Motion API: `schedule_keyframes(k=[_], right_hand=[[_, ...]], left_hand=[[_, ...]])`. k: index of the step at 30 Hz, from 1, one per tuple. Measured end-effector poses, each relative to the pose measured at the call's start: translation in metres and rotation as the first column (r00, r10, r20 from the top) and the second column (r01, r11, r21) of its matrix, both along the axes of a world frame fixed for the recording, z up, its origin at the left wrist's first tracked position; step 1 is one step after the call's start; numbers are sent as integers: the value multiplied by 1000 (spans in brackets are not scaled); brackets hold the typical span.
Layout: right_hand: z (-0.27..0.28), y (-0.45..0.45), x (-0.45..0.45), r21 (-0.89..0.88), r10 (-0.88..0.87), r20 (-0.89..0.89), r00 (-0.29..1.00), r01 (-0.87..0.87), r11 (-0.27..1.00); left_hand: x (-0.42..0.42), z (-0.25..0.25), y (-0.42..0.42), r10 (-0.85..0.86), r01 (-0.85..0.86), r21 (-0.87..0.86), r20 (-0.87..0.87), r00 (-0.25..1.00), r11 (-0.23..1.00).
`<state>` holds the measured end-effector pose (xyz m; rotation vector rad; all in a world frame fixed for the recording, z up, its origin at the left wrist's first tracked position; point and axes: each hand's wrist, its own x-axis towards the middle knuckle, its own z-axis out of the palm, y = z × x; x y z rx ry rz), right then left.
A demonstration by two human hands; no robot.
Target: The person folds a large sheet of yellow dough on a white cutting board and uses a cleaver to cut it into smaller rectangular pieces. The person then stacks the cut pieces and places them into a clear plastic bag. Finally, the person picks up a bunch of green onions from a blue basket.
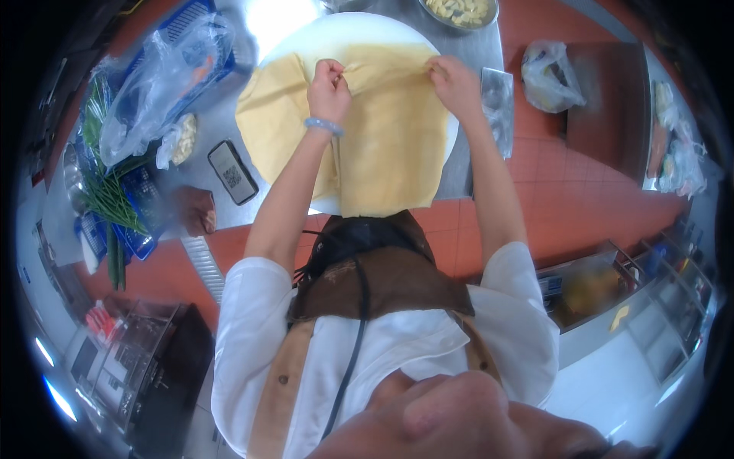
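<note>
A thin yellow sheet (395,143), resembling tofu skin, lies over the right part of a round white board (344,28). My left hand (330,92) pinches the sheet's far left corner between thumb and fingers. At the far right corner, my right hand (456,86) grips the same sheet, whose far edge sags in folds between both hands. Beneath my left wrist, another yellow sheet (275,115) covers the board's left part, with a crease near its top. The near edge of the right sheet reaches the board's front rim.
Left on the metal table (223,212) are a phone (233,172), blue baskets (183,28), plastic bags (166,86) and green stalks (114,198). A bowl of pale cut pieces (461,11) stands far right. A flat shiny rectangular item (496,112) lies along the right edge.
</note>
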<state>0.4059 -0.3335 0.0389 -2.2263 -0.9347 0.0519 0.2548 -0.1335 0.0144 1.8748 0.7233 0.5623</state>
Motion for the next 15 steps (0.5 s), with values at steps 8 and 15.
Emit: schedule_keyframes(k=[8,15], right_hand=[[4,-11,-1,-175,-366,-359,859,323,930],[10,1,-6,-342,-377,-456,807,232,911]], left_hand=[[21,9,14,47,-15,103,-312,949,995],[-6,9,9,46,23,228,-293,955,973]])
